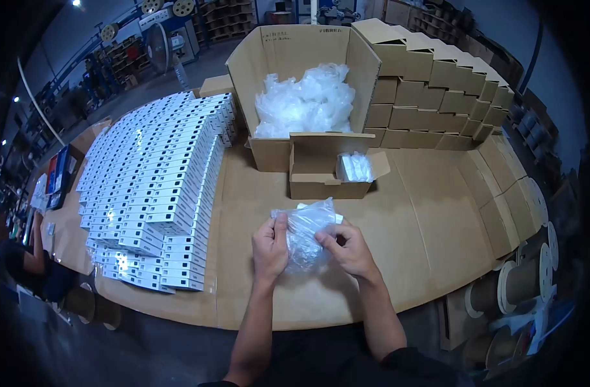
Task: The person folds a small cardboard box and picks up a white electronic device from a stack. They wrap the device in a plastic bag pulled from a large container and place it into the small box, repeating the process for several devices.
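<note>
Between my two hands is a clear plastic bag, crinkled, with something white partly showing behind its upper edge. My left hand grips the bag's left side, thumb on top. On the right side, my right hand pinches it between thumb and fingers. What lies inside the bag is hard to make out. Just beyond my hands stands a small open cardboard box, its back flap raised. In its right part sits a plastic-wrapped white packet.
A large carton of loose clear bags stands behind the small box. Stacked white boxes fill the table's left side. Brown cartons are piled at back right. Spools stand off the right edge. Another person is at far left.
</note>
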Motion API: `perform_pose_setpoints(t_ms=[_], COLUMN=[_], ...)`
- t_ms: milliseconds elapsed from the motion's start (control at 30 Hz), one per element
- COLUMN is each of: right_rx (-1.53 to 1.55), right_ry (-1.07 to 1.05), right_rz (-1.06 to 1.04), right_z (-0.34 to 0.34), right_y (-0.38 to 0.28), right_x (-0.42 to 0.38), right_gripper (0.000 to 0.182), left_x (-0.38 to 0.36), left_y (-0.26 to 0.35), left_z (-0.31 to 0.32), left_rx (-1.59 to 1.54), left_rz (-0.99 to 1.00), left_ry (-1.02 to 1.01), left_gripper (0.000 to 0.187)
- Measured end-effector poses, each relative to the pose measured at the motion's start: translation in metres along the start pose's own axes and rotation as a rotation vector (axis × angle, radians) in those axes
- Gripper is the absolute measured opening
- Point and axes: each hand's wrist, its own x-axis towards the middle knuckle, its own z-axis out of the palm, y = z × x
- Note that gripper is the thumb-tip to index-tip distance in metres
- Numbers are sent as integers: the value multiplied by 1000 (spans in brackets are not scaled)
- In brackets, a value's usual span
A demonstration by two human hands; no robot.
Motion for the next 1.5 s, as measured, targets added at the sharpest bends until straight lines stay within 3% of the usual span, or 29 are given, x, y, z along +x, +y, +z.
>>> perform_pose_setpoints(t_ms=[33,133,167,300,400,467,500,600,633,733,767,867,900,1000,1033,1133,1167,1267,1300,1400,1500], right_rx=[105,135,126,-6,86,308,417,785,830,714,659,552,514,98,233,148,238,140,29,49,5], right_ry=[55,60,100,145,162,242,281,371,361,361,274,194,164,177,148,102,89,162,197,247,303], right_rz=[-26,181,89,52,100,146,162,305,305,412,406,354,334,32,59,23,58,207,167,88,132], right_z=[5,-2,-2,-8,-4,-1,-1,-5,-3,7,6,4,2,-14,-16,-21,-20,-16,-14,-7,-2], right_y=[1,9,9,2,12,29,31,26,28,37,48,44,43,47,46,34,34,12,15,17,14], right_x=[-1,-5,-5,-2,-2,-2,-1,0,-1,-5,-9,-14,-15,-23,-26,-28,-27,-20,-20,-21,-25], right_gripper=[32,35,39,39,37,35,34,31,29,29,30,41,47,58,70,75,59,39,27,24,25], left_x=[2,0,0,-5,-10,-14,-13,-12,-7,-7,-7,-12,-12,-23,-23,-25,-25,-26,-26,-21,-15], left_y=[0,-3,-4,-6,-12,-5,-7,-3,-1,12,17,-5,-7,-1,-2,-1,4,14,15,-8,4], left_z=[-5,-13,-14,-14,-14,-19,-25,-26,-32,-37,-31,-31,-27,-17,-18,-16,-15,-16,-17,-32,-31], left_rx=[58,81,63,-10,0,35,-63,408,605,812,809,584,532,214,201,221,271,293,276,226,376], left_rz=[-4,-81,-113,-130,-168,-188,-235,303,508,804,835,589,440,-203,-197,-160,-128,-150,-173,-267,-189], left_ry=[7,-14,-30,-79,-129,-137,-83,174,81,-232,-257,-306,-195,22,-18,-137,-164,-201,-204,-180,35], left_gripper=[38,40,41,39,34,31,17,17,38,27,24,32,21,14,15,20,21,24,25,29,20])
